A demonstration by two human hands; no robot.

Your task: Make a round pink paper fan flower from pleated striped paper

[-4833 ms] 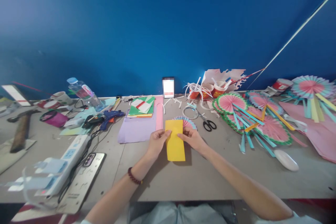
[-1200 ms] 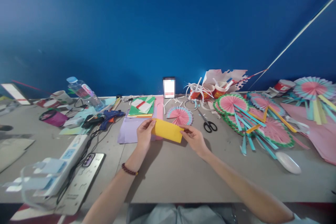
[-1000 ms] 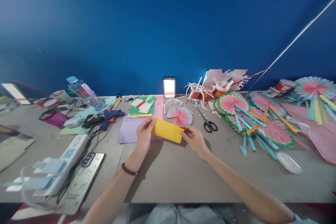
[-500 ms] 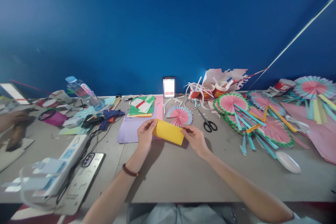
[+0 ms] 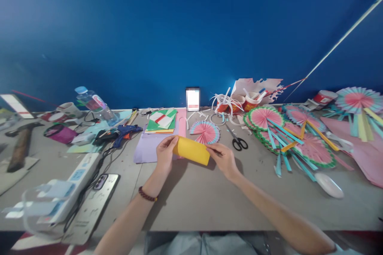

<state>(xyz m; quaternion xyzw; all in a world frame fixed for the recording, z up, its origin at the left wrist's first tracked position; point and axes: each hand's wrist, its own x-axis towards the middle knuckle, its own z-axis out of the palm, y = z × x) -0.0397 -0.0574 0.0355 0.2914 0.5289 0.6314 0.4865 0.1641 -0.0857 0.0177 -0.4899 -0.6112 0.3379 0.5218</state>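
Note:
A yellow sheet of paper [image 5: 192, 151], seemingly folded, is held between both hands above the table. My left hand [image 5: 166, 150] pinches its left end between thumb and fingers, and a dark beaded bracelet circles that wrist. At the paper's right end, my right hand [image 5: 222, 158] grips the edge with closed fingertips. Just behind lies a round pleated paper fan [image 5: 205, 132] in pink and blue. Purple paper [image 5: 145, 148] rests beyond my left hand, with green and white sheets [image 5: 161, 121] on top. Black-handled scissors [image 5: 239, 143] lie to the right of my right hand.
Several watermelon-coloured paper fans [image 5: 266, 118] are heaped at the right, near a white oval object [image 5: 329, 185]. On the left are a power strip [image 5: 78, 177], a phone [image 5: 92, 209], a blue glue gun [image 5: 124, 132], a bottle [image 5: 95, 102] and a hammer [image 5: 20, 147].
Another person's hand at the far left has left the hammer and gone out of view. My hands and the yellow paper have hardly moved.

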